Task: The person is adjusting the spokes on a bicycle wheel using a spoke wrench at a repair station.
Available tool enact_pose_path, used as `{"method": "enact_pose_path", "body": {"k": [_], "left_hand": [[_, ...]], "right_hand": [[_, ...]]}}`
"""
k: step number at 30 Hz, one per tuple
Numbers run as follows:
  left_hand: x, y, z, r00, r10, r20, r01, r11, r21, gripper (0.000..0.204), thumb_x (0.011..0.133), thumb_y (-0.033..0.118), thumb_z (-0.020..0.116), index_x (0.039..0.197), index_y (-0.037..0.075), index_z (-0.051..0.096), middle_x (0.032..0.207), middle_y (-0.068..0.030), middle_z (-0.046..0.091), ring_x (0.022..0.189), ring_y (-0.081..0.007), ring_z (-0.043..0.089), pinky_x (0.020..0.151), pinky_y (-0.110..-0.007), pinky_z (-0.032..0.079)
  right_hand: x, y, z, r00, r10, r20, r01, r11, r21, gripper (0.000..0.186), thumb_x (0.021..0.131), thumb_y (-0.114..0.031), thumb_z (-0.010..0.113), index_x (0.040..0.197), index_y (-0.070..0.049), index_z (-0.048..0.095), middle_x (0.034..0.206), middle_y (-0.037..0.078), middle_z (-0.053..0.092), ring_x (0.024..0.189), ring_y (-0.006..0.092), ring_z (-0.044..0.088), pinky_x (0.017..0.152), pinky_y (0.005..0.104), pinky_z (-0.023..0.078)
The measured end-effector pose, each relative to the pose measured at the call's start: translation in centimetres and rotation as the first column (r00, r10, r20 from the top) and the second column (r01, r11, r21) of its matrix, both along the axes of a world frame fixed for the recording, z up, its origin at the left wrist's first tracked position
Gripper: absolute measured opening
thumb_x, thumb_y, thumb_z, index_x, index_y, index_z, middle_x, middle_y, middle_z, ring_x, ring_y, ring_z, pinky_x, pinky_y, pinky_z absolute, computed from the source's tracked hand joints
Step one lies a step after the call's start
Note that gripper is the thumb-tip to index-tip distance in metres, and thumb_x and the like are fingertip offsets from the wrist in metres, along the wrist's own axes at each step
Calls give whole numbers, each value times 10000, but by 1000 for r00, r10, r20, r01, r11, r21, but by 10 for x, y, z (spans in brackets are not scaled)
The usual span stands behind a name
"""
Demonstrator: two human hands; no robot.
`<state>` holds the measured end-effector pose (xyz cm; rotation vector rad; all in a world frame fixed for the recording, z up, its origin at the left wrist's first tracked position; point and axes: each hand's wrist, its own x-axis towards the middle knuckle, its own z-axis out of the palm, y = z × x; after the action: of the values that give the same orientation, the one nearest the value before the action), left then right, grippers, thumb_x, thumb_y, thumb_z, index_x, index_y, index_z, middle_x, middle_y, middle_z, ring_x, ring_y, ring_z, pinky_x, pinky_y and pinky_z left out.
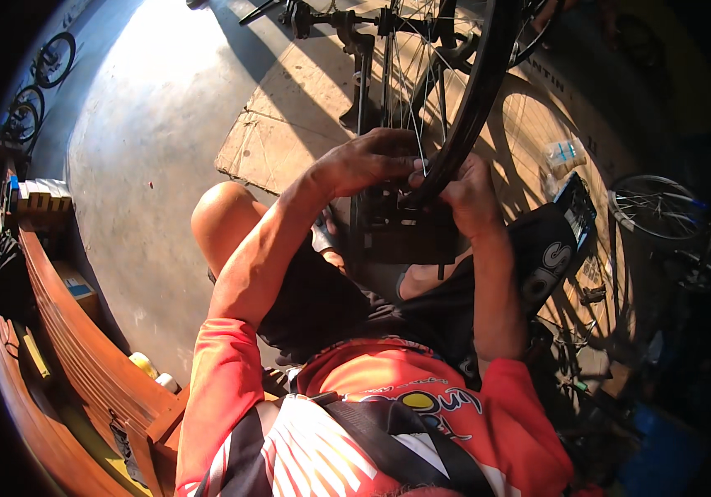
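An upright bicycle wheel stands right in front of me, its black rim [477, 99] curving down toward my lap and its thin spokes [409, 83] catching the sun. My left hand [372, 162] reaches in from the left side, fingers bent together near the lower end of a spoke. What lies between those fingertips is too small to make out. From the other side my right hand [470, 192] closes on the lower part of the rim; some of its fingers are hidden behind it. A dark metal stand or frame [362, 70] rises beside the wheel.
Flat cardboard [277, 124] covers the floor under the wheel. A spare spoked wheel [658, 205] lies at the right, near a clear plastic bag [564, 156]. A wooden bench [82, 306] stands at the left, with small boxes [43, 195] behind it. Tools and parts [571, 356] clutter the lower right.
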<state>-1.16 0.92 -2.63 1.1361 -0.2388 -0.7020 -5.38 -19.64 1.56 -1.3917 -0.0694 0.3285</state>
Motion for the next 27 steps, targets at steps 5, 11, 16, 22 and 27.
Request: {"method": "enact_pose_path", "body": {"k": [5, 11, 16, 22, 27], "left_hand": [[1, -8, 13, 979, -38, 201, 9, 990, 141, 517, 893, 183, 744, 1338, -14, 571, 1157, -64, 684, 1017, -143, 656, 846, -286, 555], [-1, -23, 20, 820, -80, 567, -341, 727, 596, 430, 775, 296, 758, 1084, 5, 687, 822, -165, 712, 745, -173, 692, 665, -383, 536], [-5, -22, 33, 650, 47, 759, -596, 651, 470, 328, 888, 263, 667, 1056, -19, 658, 809, -174, 681, 756, -280, 685, 696, -414, 521], [-6, -16, 81, 784, 229, 576, -463, 834, 299, 333, 1005, 266, 543, 1042, -47, 651, 747, -148, 619, 677, -205, 573, 647, -362, 463], [-7, -11, 71, 763, 107, 638, -411, 842, 350, 325, 942, 247, 601, 973, -69, 670, 735, -164, 633, 705, -198, 613, 678, -376, 489]], "right_hand": [[1, -8, -8, 1000, 29, -8, -29, 999, 45, 307, 771, 28, 722, 1064, 6, 630, 872, 76, 727, 750, 138, 708, 637, 263, 575], [3, -7, -17, 999, 30, 16, -31, 996, 83, 311, 799, 35, 772, 1075, 19, 632, 947, 72, 710, 780, 127, 681, 690, 266, 580], [5, -2, -15, 994, -90, -69, 98, 987, 124, 284, 795, 47, 759, 1050, 17, 636, 941, 70, 713, 761, 135, 678, 712, 272, 564], [13, -5, 11, 972, -229, 61, 223, 971, 91, 211, 810, 20, 753, 988, 9, 640, 926, 96, 715, 745, 140, 685, 671, 262, 560], [-10, -3, 32, 994, -102, -48, 111, 951, 290, 256, 804, 73, 706, 1039, 22, 618, 940, 108, 712, 808, 188, 714, 722, 314, 604]]}}
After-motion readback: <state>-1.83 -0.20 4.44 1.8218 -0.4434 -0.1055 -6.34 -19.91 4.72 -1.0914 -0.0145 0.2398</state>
